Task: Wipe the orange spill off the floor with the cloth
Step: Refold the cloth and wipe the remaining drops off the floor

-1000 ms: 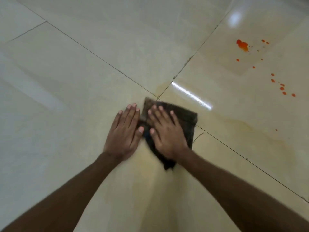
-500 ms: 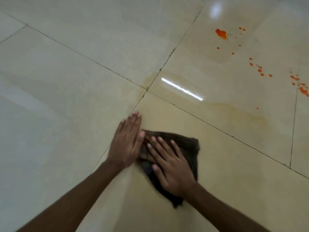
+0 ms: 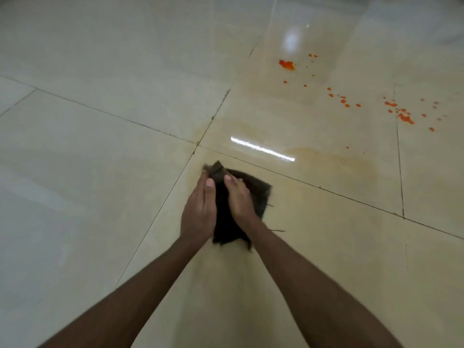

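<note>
Cloth (image 3: pixel 258 194) dark, bunched, frayed edges

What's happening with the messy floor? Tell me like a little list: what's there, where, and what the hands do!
Floor: glossy cream tiles with thin dark joints
Cloth: dark brown rag, bunched between both hands
Left hand: grips the rag's left side
Right hand: grips the rag's right side
Spill: orange blob and droplets, far beyond the rag, to the right, untouched
Smear: faint orange wet patch between rag and droplets
</note>
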